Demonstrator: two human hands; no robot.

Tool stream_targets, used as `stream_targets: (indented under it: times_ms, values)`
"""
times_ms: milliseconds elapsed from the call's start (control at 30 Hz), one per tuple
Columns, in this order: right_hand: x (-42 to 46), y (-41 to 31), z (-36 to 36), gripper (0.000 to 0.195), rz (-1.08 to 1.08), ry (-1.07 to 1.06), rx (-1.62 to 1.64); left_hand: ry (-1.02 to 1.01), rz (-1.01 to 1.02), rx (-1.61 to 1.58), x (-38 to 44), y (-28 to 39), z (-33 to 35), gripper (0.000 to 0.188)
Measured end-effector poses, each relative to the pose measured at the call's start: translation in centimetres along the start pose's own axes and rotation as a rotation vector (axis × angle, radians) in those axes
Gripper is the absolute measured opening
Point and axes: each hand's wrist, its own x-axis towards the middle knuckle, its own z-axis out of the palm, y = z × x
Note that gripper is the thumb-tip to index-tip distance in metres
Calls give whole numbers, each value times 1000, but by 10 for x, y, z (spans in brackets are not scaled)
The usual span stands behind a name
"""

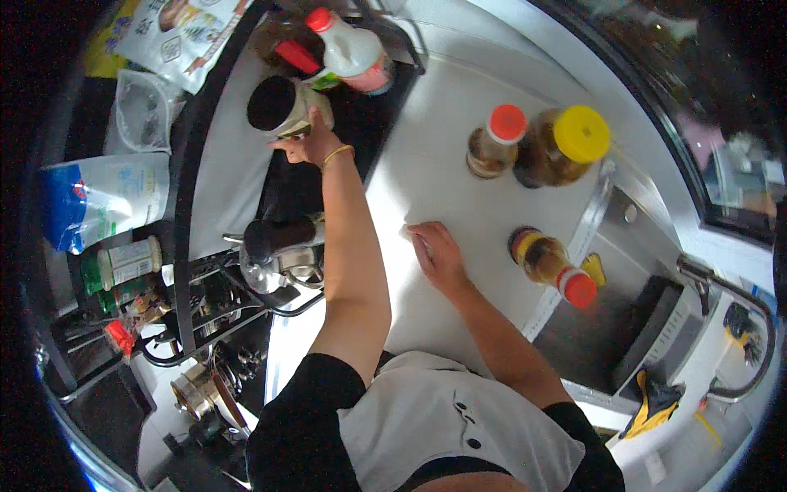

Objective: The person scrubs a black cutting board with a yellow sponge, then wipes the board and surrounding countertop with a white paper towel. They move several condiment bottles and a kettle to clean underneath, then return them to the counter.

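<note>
My left hand (316,141) grips a jar with a black lid and pale contents (301,107), thumb and fingers around its side. The jar is over the dark shelf (363,117) of a black rack. Close behind it stand a white plastic jug with a red cap (359,58) and a red-topped container (298,56). My right hand (439,255) hovers over or rests on the white countertop (424,166), fingers loosely curled with a gap at the thumb, and nothing visible in it. To its right is a red-capped sauce bottle (544,258).
A red-capped bottle (489,150) and a yellow-capped jar of dark contents (553,147) stand farther back. At right is a sink (578,326) with a faucet (692,267). Pouches (117,194) fill the left rack beyond a black upright (193,160). A glass-lidded pot (276,258) sits below my left forearm.
</note>
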Motion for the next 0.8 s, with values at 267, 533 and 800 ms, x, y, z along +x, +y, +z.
stream_targets:
  times_ms: [267, 533, 800]
  values:
    - [-6, 11, -2, 27, -122, 67, -6, -767, 206, -542, -127, 2, -81, 68]
    - [-42, -14, -28, 31, -57, 89, 117, -1189, 514, -216, -175, 45, -133, 72]
    - [-138, -27, -111, 24, 44, 247, 81, -1287, 480, -214, -204, 60, -168, 54]
